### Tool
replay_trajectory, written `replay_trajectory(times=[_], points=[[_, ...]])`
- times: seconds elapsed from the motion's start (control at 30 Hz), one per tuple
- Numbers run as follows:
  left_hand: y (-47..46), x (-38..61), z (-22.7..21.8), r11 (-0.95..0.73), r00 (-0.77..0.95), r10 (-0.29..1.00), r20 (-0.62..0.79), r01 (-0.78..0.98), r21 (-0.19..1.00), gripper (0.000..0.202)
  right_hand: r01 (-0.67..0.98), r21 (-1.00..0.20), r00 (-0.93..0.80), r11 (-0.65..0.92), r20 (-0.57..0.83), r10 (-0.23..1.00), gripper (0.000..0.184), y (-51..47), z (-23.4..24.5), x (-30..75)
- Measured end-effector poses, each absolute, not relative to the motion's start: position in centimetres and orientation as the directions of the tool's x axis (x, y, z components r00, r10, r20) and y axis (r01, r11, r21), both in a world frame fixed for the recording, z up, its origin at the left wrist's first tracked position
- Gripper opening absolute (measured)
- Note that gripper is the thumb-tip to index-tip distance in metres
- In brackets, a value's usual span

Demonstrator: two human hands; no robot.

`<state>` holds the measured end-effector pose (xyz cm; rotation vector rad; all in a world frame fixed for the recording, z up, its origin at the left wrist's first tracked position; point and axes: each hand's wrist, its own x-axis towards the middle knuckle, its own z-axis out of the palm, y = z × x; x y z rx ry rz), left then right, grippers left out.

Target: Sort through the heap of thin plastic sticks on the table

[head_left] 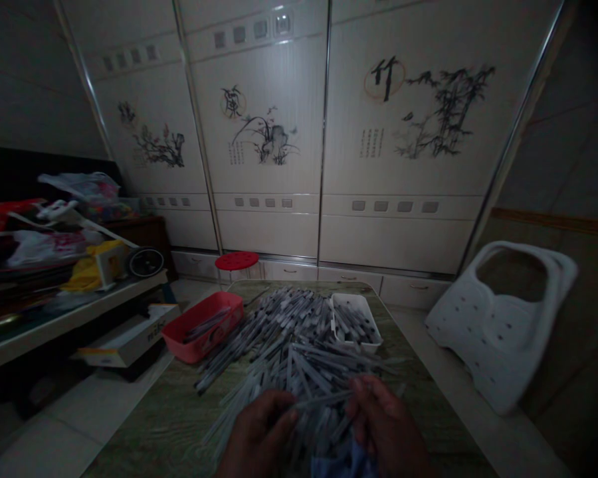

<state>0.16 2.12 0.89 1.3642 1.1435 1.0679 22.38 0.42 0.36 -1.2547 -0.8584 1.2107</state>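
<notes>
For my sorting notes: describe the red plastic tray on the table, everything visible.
The red rectangular plastic tray is open-topped with low walls. A few slim grey sticks lie inside it. It sits at the left edge of the green-brown wood-grain tabletop, seemingly overhanging slightly, just left of a large pile of similar sticks.

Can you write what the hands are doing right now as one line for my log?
left hand: in grey pens | right hand: in grey pens | nearby: red tray, white tray

Pen heap [289, 352] on tabletop [129, 445]; plastic basket [202, 325] left, plastic tray [356, 323] right (both holding pens); stool [236, 261] behind.
</notes>
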Motion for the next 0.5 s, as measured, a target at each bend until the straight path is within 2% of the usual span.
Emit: replay_trajectory(times=[0.03, 0.1, 0.17, 0.37, 0.43, 0.5], points=[[2.2, 0.4, 0.2, 0.096, 0.13, 0.988, -0.083, -0.102, 0.99, 0.027, -0.217, -0.97, 0.189, -0.109, -0.151, 0.97, 0.062, 0.4, 0.5, 22.3], [2.3, 1.0, -1.3, 0.262, 0.118, 0.965, -0.234, -0.414, 0.872, 0.043, -0.24, -0.961, 0.174, -0.14, -0.184, 0.967, 0.064, 0.2, 0.8, 21.9], [2.5, 1.8, -2.5, 0.307, 0.121, 0.949, -0.291, -0.56, 0.77, 0.054, -0.213, -0.958, 0.124, -0.193, -0.222, 0.967, 0.067, 0.0, 1.1, 21.2], [2.4, 2.7, -2.7, 0.304, 0.177, 0.952, -0.25, -0.652, 0.695, 0.052, -0.101, -0.962, -0.14, -0.254, -0.239, 0.961, 0.073, -0.3, 0.0, 19.4], [2.4, 2.2, -2.1, 0.31, 0.19, 0.95, -0.246, -0.646, 0.697, 0.048, -0.062, -0.97, -0.196, -0.233, -0.217, 0.956, 0.077, -0.3, -1.0, 19.0], [2.3, 1.6, -1.7, 0.311, 0.172, 0.95, -0.262, -0.626, 0.716, 0.047, 0.037, -0.989, -0.201, -0.145, -0.15, 0.968, 0.079, -0.4, -2.2, 18.6]])
